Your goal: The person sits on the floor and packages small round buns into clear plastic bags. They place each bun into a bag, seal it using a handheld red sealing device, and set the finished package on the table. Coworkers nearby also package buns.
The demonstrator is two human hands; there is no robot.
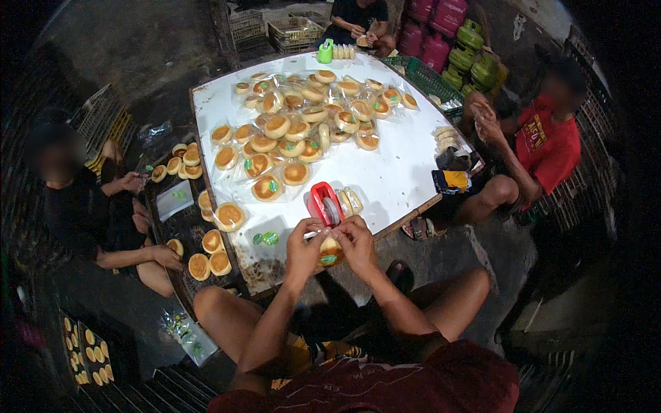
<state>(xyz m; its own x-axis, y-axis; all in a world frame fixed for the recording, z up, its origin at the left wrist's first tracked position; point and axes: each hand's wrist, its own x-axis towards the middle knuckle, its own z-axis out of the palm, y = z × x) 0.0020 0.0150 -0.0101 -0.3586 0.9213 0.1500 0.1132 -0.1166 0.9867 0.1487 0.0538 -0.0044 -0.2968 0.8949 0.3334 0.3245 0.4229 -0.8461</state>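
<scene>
Both of my hands meet at the near edge of a white table. Between them is a round browned bun in a clear plastic bag with a green sticker. My left hand and my right hand pinch the top of this bag with thumbs and fingers. Just beyond my fingertips stands a red tape dispenser with a roll of tape in it. Right of the dispenser lies a short row of packed buns. A clear plastic sheet or bag with green stickers rests left of my left hand.
Bagged buns are heaped over the table's middle and far side. A dark tray of loose buns adjoins the left edge. Co-workers sit left, right and at the far side. A green crate and stacked gas cylinders stand at far right.
</scene>
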